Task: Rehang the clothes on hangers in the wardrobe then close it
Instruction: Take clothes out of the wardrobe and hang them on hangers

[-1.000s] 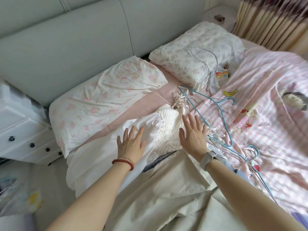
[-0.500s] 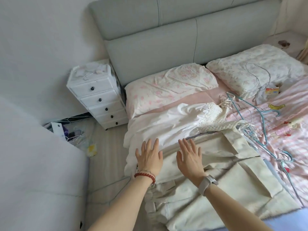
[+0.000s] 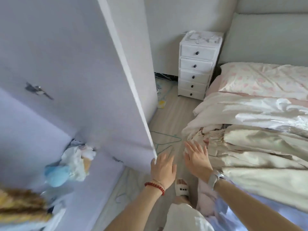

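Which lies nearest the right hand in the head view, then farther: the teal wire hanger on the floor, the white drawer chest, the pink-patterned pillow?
From the right hand:
1. Teal wire hanger, on the floor just left.
2. White drawer chest, beside the bed's head.
3. Pink-patterned pillow, far right on the bed.

The wardrobe door [image 3: 93,84] stands open on the left, its edge just beside the left hand [image 3: 162,167]. The bed [image 3: 260,179] lies on the right, with clothes [image 3: 250,124] heaped on it before the pillow [image 3: 263,79]. The right hand [image 3: 197,160] hovers at the bed's edge. Between door and bed, a hanger [image 3: 164,142] lies on the floor [image 3: 173,114]. The drawer unit [image 3: 196,67] stands behind, beside the bed's head.
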A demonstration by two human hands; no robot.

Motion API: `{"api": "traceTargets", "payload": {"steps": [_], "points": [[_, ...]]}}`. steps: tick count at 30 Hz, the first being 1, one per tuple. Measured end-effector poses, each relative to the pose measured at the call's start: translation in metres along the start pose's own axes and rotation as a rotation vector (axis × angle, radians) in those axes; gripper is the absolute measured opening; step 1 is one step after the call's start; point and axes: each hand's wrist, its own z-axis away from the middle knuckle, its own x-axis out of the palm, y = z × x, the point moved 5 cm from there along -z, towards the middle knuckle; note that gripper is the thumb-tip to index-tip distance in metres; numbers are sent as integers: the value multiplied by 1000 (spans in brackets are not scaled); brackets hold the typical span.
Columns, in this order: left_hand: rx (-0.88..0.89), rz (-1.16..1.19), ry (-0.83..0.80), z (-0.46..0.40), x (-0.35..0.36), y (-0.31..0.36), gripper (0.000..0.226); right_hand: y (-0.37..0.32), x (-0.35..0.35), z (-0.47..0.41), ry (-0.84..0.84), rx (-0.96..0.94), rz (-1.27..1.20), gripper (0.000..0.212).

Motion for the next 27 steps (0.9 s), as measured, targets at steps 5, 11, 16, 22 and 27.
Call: {"api": "traceTargets", "payload": {"steps": [5,11,16,22,27], "points": [[-315,-9,103,76,-17,-129,46,-119,61,14,-164,-333,98,50],[-723,3,288,168,-66,-253,48,-280,104,22,-265,-734,144,50],[-933,-76,448,241,-129,-337,49,-423,116,39,-177,-1045,179,50],[-1081,-115,695,319,-205,-419,46,-570,128,53,-145,-1261,127,49],[-1104,-259,893,367,-267,-473,38,-672,132,62,-143,-1379,0,47]]}}
